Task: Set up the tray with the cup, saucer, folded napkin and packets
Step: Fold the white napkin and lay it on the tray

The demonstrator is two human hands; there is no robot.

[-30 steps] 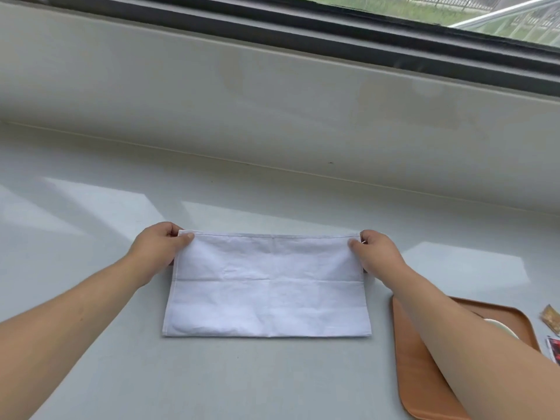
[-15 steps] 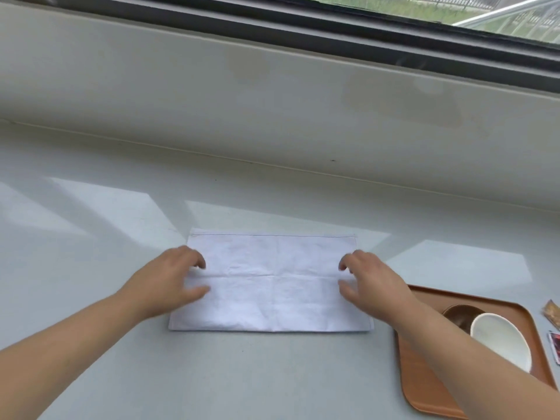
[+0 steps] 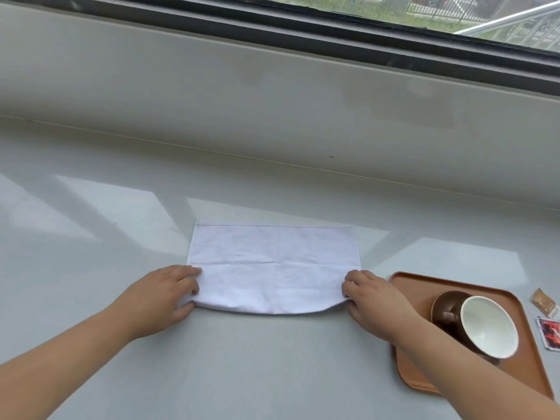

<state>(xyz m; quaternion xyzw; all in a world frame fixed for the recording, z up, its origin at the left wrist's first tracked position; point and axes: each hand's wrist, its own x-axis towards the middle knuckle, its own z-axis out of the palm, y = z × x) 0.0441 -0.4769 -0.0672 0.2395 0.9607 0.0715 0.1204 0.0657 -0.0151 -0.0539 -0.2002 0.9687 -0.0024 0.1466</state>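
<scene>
Both hands, left hand (image 3: 163, 295) and right hand (image 3: 371, 298), pinching napkin's (image 3: 272, 262) near corners.

One white rectangular cloth napkin (image 3: 274, 268), one orange-brown plastic tray (image 3: 406, 368), one brown ceramic saucer (image 3: 443, 307), one brown ceramic cup with a white inside (image 3: 488, 325), two small packets: one tan (image 3: 544, 303), one red-printed (image 3: 550, 336); two bare hands, left (image 3: 160, 298) and right (image 3: 374, 301)

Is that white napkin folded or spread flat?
Folded, not finished: the napkin lies doubled while the left hand and right hand lift its near edge.
</scene>
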